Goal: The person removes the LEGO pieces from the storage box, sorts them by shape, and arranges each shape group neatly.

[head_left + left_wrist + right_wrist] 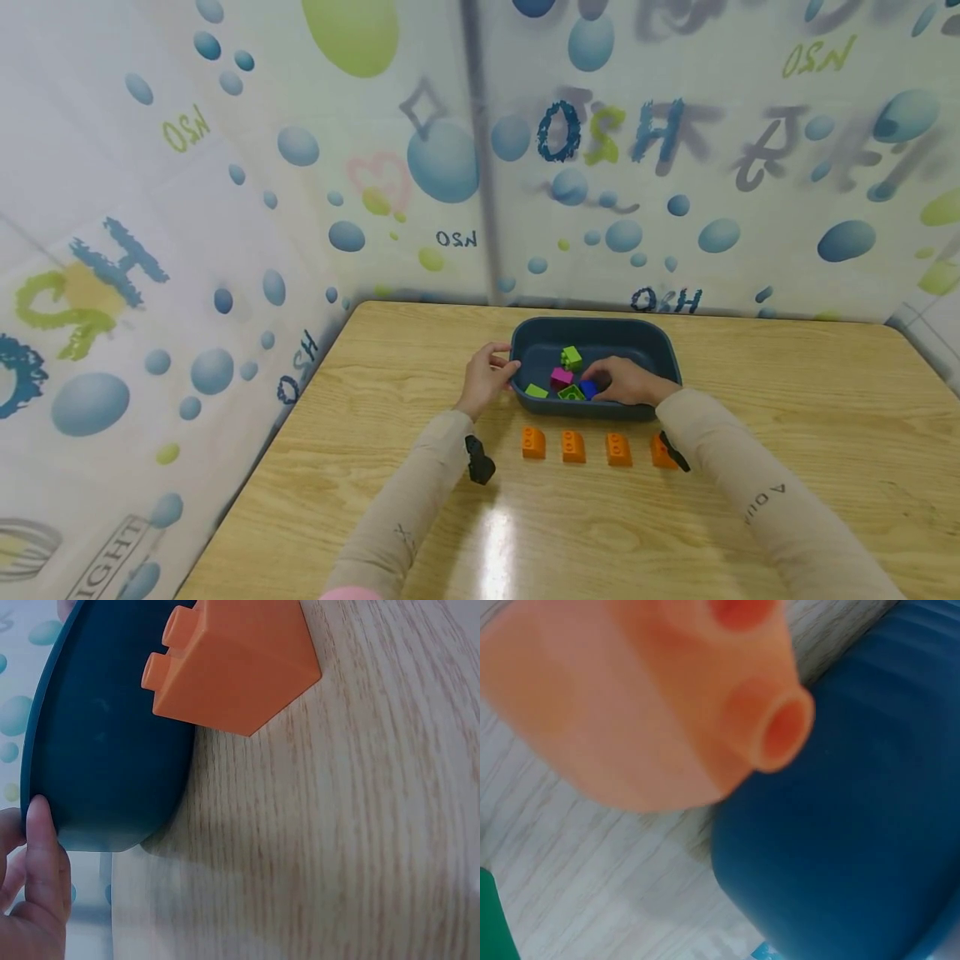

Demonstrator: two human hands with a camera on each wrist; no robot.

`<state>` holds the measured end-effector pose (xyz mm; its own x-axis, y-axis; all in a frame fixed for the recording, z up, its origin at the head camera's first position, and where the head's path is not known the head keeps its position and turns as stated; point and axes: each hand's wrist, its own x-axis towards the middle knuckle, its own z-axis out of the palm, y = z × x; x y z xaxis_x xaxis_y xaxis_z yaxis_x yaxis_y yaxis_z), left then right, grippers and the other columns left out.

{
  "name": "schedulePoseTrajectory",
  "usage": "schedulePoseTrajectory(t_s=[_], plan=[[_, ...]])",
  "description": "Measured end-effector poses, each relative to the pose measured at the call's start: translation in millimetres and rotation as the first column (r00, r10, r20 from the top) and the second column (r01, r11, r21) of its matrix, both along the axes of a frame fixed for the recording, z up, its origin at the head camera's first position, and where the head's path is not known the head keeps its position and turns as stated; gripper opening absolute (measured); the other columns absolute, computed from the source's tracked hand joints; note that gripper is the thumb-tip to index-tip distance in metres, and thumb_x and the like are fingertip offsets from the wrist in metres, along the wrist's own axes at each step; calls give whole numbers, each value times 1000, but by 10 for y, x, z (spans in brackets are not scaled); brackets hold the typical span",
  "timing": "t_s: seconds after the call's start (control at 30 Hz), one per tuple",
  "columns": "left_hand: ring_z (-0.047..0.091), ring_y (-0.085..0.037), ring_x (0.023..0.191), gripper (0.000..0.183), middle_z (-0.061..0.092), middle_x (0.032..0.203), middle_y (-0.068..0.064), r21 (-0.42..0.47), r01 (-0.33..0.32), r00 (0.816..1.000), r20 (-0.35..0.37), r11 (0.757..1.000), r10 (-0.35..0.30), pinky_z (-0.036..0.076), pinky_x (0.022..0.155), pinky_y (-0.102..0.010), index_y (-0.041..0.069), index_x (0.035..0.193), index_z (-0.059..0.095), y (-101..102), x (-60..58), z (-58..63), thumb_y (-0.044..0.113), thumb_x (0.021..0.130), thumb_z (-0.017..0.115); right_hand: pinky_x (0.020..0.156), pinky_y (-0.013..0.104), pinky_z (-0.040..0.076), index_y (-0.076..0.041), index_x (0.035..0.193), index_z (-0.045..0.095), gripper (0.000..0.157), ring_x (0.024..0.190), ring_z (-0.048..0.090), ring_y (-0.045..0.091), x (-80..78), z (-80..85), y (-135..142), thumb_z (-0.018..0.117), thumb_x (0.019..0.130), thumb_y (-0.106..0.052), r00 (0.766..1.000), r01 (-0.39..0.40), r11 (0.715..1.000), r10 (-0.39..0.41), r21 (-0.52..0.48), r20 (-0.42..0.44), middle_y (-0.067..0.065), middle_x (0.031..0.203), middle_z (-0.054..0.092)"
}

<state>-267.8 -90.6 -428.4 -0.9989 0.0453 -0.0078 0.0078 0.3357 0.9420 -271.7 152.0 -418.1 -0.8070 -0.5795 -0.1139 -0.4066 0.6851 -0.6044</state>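
Observation:
A dark blue bin (600, 410) stands on the wooden table with several toy building bricks inside. My left hand (487, 377) holds the bin's left rim, its thumb at the edge; in the left wrist view the left hand (41, 892) is at the rim too. Reaching into the bin, my right hand (626, 382) pinches a blue brick (588, 389), partly covered by the fingers. Beside it lie a magenta brick (561, 378) and green bricks, one upright green brick (572, 358) farther back. The right wrist view shows the bin's outer wall (840, 802), not the right fingers.
In front of the bin runs a row of several orange bricks (573, 447) with sloped sides. The rightmost orange brick (663, 451) is partly behind the right wrist strap. A green edge (493, 922) shows in the right wrist view. A patterned wall (420, 275) stands behind the table.

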Motion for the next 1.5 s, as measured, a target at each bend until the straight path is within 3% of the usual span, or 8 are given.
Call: schedulePoseTrajectory(t_s=[0.13, 0.37, 0.77, 1.13, 1.5], plan=[[58, -32, 63, 35, 54, 82, -11, 1, -4, 1000, -3, 1000, 4, 54, 60, -42, 2, 116, 53, 0, -4, -3, 9, 83, 62, 79, 39, 50, 5, 103, 59, 31, 86, 57, 26, 5, 0, 7, 69, 76, -7, 1000, 3, 1000, -3, -3, -22, 16, 98, 61], [53, -14, 55, 35, 54, 83, -11, -7, -3, 1000, -5, 1000, 3, 55, 59, -41, 2, 117, 53, -1, -5, -3, 9, 84, 61, 80, 39, 49, 3, 105, 59, 32, 87, 58, 25, -14, -32, 17, 68, 77, -7, 999, 37, 999, -37, 6, -4, 15, 99, 61], [58, -34, 65, 36, 54, 82, -11, 4, 10, 1000, -7, 1000, -10, 54, 60, -43, 1, 118, 53, -4, -1, -3, 9, 84, 61, 80, 40, 50, 5, 108, 57, 35, 88, 59, 27, -59, -82, 38, 68, 76, -5, 998, 60, 998, -60, -6, 34, 19, 101, 60], [54, -16, 55, 35, 54, 83, -11, 3, 5, 1000, -16, 1000, -5, 54, 60, -42, 1, 117, 53, 3, 4, 7, 9, 84, 61, 81, 41, 50, 5, 107, 57, 35, 90, 59, 29, -54, -87, 69, 68, 77, -7, 995, 85, 994, -82, -67, 54, 22, 104, 59], [52, -13, 53, 35, 54, 83, -12, 5, 3, 1000, -26, 1000, -3, 54, 61, -43, 1, 116, 54, -2, 0, -3, 8, 83, 61, 85, 44, 46, 4, 114, 53, 38, 97, 55, 30, 0, 47, 84, 64, 82, -14, 993, 120, 989, -120, -83, 5, 21, 109, 56]])
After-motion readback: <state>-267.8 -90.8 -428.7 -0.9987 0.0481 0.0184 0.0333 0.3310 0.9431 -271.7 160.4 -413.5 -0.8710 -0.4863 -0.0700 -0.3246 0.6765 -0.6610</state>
